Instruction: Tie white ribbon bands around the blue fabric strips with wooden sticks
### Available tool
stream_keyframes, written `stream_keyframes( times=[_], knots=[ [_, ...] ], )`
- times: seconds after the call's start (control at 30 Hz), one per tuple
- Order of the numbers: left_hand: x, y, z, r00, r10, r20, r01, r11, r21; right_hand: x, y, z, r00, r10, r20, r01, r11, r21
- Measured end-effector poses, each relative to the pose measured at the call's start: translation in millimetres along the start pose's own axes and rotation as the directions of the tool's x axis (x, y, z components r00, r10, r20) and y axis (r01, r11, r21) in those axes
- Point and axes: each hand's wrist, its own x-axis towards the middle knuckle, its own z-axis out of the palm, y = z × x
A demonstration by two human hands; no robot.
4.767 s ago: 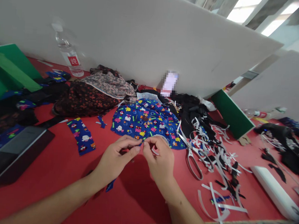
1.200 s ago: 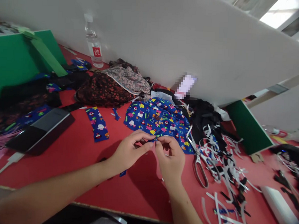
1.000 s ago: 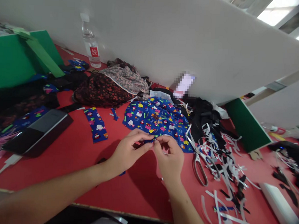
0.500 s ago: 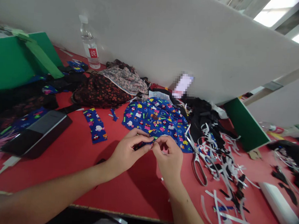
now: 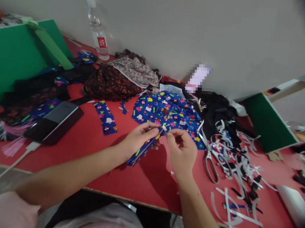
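Note:
My left hand (image 5: 143,137) is closed around a narrow, folded strip of blue printed fabric (image 5: 146,149), which slants from its lower end near the wrist up to my fingertips. A small whitish bit shows at the strip's upper end. My right hand (image 5: 182,148) is pinched just right of that end; what its fingertips hold is too small to make out. Behind both hands spreads a larger piece of blue printed cloth (image 5: 165,108). Another flat blue printed strip (image 5: 106,119) lies left of it on the red table (image 5: 94,169).
Silver scissors (image 5: 210,155) lie right of my right hand, beside a heap of white and black scraps (image 5: 242,167). Dark floral cloth (image 5: 110,82), a water bottle (image 5: 100,38) and a propped phone (image 5: 198,77) stand behind. A black device (image 5: 54,121) with a white cable is at left.
My hands have drawn slightly apart, and the folded blue strip now shows along my left hand. The view has shifted, so the table's things appear further right and higher.

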Motion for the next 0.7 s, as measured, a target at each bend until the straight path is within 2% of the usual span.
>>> stream_keyframes(
  times=[0.13,0.23,0.37,0.5,0.7],
  knots=[
    [3.5,3.1,-2.1,0.993,-0.116,-0.028,0.111,0.984,-0.143,-0.9,-2.8,0.7,1.000,-0.030,-0.008,0.030,0.999,-0.011],
    [4.3,2.9,-3.4,0.990,-0.140,-0.025,0.134,0.978,-0.159,-1.2,-3.7,0.4,0.999,-0.054,-0.006,0.054,0.998,-0.027],
    [2.0,-0.8,-3.1,1.000,-0.012,-0.009,0.012,1.000,0.007,-2.6,-4.8,-0.3,0.992,-0.123,0.016,0.124,0.990,-0.063],
    [-1.8,-5.7,-2.6,0.990,0.137,0.022,-0.139,0.968,0.211,-4.2,-7.9,0.0,0.986,-0.165,0.015,0.166,0.985,-0.043],
    [-4.6,-8.0,-3.1,0.974,0.223,0.030,-0.218,0.902,0.373,-4.4,-12.7,-1.4,0.989,-0.145,-0.006,0.145,0.988,-0.044]
  ],
)
